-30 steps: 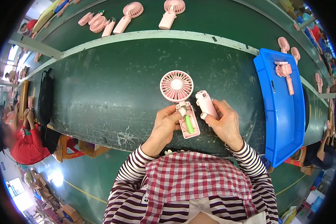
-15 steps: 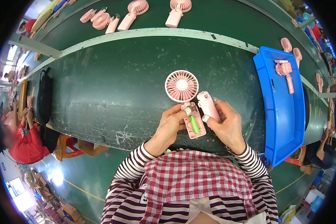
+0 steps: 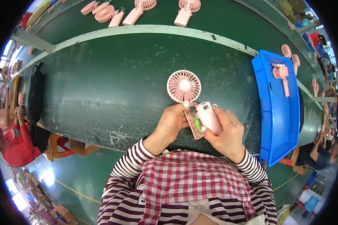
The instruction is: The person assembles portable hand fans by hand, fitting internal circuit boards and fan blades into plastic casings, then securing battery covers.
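Near the front edge of the dark green workbench, a pink handheld fan (image 3: pixel 184 86) lies with its round grille away from me. Its handle is uncovered, and a green battery cell (image 3: pixel 197 124) with thin wires shows inside. My left hand (image 3: pixel 170 123) is closed round the handle's left side, its thumb on the neck below the grille. Between the fingers and thumb of my right hand (image 3: pixel 227 132) is a pink handle cover (image 3: pixel 209 118), smooth outer side up. The cover overlaps the right side of the uncovered handle, at a slight tilt; whether they touch I cannot tell.
A blue tray (image 3: pixel 264 108) stands at the right, with pink plastic parts (image 3: pixel 280 71) inside. Beyond a pale rail (image 3: pixel 169 30), several pink fans (image 3: pixel 183 17) lie on a green surface. A black bag (image 3: pixel 36 92) rests at the left, near a person in red (image 3: pixel 22 144).
My right hand has brought the handle cover leftward, over the handle's right part, and turned it so its smooth side faces up. The left hand keeps its hold on the fan.
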